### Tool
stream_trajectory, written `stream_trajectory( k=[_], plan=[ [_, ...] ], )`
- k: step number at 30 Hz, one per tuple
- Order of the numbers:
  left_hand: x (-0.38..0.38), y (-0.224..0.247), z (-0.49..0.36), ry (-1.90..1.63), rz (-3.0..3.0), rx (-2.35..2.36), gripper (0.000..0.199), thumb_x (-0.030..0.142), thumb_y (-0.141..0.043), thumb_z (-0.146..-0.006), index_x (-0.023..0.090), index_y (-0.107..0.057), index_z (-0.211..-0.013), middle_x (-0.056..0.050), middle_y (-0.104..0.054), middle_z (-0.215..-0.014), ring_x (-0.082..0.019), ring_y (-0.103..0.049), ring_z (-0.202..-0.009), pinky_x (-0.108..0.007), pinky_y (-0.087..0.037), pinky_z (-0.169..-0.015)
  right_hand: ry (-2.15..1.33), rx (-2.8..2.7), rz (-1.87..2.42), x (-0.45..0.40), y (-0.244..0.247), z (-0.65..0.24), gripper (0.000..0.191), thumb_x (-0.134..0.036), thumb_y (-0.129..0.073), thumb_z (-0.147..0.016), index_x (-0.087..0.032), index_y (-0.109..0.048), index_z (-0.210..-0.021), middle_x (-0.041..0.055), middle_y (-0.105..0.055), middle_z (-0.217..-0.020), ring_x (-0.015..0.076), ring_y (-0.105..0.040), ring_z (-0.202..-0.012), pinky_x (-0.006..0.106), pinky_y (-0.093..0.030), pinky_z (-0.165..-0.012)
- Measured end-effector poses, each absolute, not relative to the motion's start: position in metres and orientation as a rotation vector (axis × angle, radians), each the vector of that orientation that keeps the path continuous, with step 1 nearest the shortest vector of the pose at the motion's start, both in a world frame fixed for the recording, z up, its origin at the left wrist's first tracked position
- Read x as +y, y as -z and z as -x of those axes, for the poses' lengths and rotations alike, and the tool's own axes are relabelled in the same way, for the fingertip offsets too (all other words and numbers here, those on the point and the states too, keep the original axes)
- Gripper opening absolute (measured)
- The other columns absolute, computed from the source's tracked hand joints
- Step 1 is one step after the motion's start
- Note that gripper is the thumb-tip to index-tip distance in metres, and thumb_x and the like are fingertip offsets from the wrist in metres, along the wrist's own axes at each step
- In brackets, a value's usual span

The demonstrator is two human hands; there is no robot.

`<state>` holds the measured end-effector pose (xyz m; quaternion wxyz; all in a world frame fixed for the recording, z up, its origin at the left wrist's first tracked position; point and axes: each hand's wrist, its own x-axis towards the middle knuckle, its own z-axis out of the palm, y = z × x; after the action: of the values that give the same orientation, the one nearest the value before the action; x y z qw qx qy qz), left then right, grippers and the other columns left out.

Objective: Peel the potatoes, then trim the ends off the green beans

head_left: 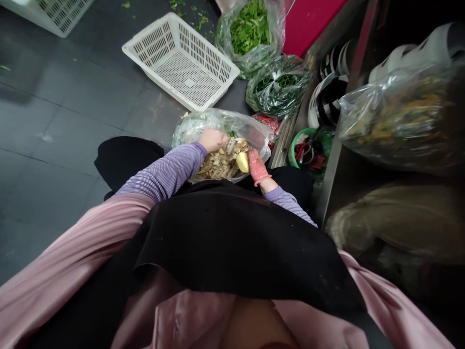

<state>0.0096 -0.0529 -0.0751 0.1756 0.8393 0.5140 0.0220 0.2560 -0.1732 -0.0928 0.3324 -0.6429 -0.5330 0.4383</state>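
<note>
My right hand (257, 167), in a pinkish-red glove, is closed around a smooth, pale yellow potato (242, 162). It holds the potato over the near right side of a clear plastic bag (257, 130) between my knees. Brown and pale peelings (218, 166) fill the bag. My bare left hand (213, 139) is over the bag's far left part, to the left of the potato and apart from it. Its fingers look curled in; whatever they hold is hidden or too small to make out.
Beyond the bag lies a white slotted basket (189, 83). Bags of leafy greens (251, 29) and darker greens (278, 89) stand at the back. On the right are a green basin (292, 151) with red-handled scissors and a shelf with a filled plastic bag (399, 114).
</note>
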Motion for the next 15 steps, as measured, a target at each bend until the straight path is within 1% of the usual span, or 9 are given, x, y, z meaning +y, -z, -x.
stream_trajectory(
  k=[2,3,4,5,7,8,10,12,15],
  plan=[
    [-0.052,0.076,-0.01,-0.158,-2.426,1.348,0.041,0.024,-0.065,-0.112,0.02,-0.088,-0.078,-0.011,-0.078,-0.072,-0.028,-0.077,-0.08,-0.042,-0.05,-0.09,-1.163,-1.371,1.683,-0.174,0.086,-0.255,0.091,-0.119,-0.067,-0.096,-0.03,-0.077,-0.113,0.0147,-0.088,-0.124,0.044,-0.08,-0.137,0.068,-0.06,-0.142],
    [-0.052,0.076,-0.01,-0.164,-2.431,1.342,0.041,0.024,-0.065,-0.112,0.019,-0.088,-0.077,-0.01,-0.076,-0.07,-0.028,-0.076,-0.079,-0.042,-0.049,-0.089,-1.199,-1.36,1.641,-0.174,0.081,-0.254,0.084,-0.113,-0.075,-0.096,-0.03,-0.076,-0.109,0.0122,-0.087,-0.119,0.0426,-0.08,-0.133,0.067,-0.061,-0.14],
    [-0.052,0.075,-0.01,-0.143,-2.419,1.373,0.043,0.024,-0.064,-0.113,0.019,-0.087,-0.077,-0.009,-0.074,-0.068,-0.027,-0.074,-0.077,-0.041,-0.048,-0.087,-1.248,-1.341,1.584,-0.175,0.075,-0.252,0.075,-0.104,-0.085,-0.097,-0.031,-0.076,-0.108,0.0095,-0.086,-0.116,0.0406,-0.08,-0.132,0.064,-0.061,-0.139],
    [-0.053,0.074,-0.01,-0.108,-2.394,1.421,0.045,0.025,-0.062,-0.114,0.019,-0.087,-0.077,-0.008,-0.072,-0.066,-0.026,-0.072,-0.075,-0.04,-0.047,-0.085,-1.304,-1.315,1.535,-0.176,0.069,-0.251,0.064,-0.091,-0.096,-0.097,-0.031,-0.077,-0.108,0.007,-0.086,-0.115,0.0385,-0.08,-0.131,0.06,-0.062,-0.139],
    [-0.053,0.069,-0.011,-0.059,-2.369,1.456,0.049,0.026,-0.06,-0.118,0.019,-0.088,-0.079,-0.007,-0.072,-0.066,-0.025,-0.07,-0.073,-0.039,-0.046,-0.082,-1.38,-1.236,1.517,-0.179,0.055,-0.246,0.047,-0.06,-0.111,-0.09,-0.032,-0.079,-0.109,0.0026,-0.085,-0.114,0.0357,-0.079,-0.134,0.055,-0.063,-0.137],
    [-0.054,0.066,-0.013,-0.061,-2.393,1.42,0.048,0.027,-0.06,-0.118,0.019,-0.089,-0.08,-0.008,-0.075,-0.069,-0.024,-0.07,-0.074,-0.039,-0.047,-0.083,-1.388,-1.188,1.549,-0.18,0.049,-0.244,0.045,-0.047,-0.114,-0.084,-0.032,-0.079,-0.108,0.001,-0.084,-0.113,0.0355,-0.078,-0.136,0.054,-0.063,-0.136],
    [-0.055,0.059,-0.016,-0.067,-2.486,1.287,0.045,0.026,-0.06,-0.118,0.019,-0.091,-0.086,-0.009,-0.083,-0.079,-0.024,-0.074,-0.081,-0.039,-0.051,-0.089,-1.372,-1.102,1.631,-0.183,0.04,-0.24,0.047,-0.031,-0.114,-0.075,-0.033,-0.077,-0.104,-0.0007,-0.081,-0.109,0.0368,-0.075,-0.14,0.056,-0.064,-0.137],
    [-0.056,0.055,-0.015,-0.004,-2.534,1.249,0.042,0.025,-0.062,-0.116,0.018,-0.094,-0.089,-0.011,-0.087,-0.084,-0.025,-0.077,-0.086,-0.04,-0.053,-0.094,-1.348,-1.035,1.64,-0.185,0.034,-0.236,0.048,-0.025,-0.113,-0.072,-0.032,-0.076,-0.102,-0.0006,-0.081,-0.11,0.0371,-0.074,-0.144,0.056,-0.064,-0.139],
    [-0.054,0.05,-0.005,0.166,-2.374,1.465,0.044,0.027,-0.061,-0.117,0.017,-0.095,-0.09,-0.013,-0.085,-0.081,-0.028,-0.079,-0.084,-0.04,-0.051,-0.087,-1.366,-0.934,1.544,-0.183,0.032,-0.232,0.047,-0.022,-0.111,-0.074,-0.031,-0.078,-0.106,-0.0001,-0.085,-0.117,0.0326,-0.078,-0.145,0.05,-0.066,-0.137]
  ],
)
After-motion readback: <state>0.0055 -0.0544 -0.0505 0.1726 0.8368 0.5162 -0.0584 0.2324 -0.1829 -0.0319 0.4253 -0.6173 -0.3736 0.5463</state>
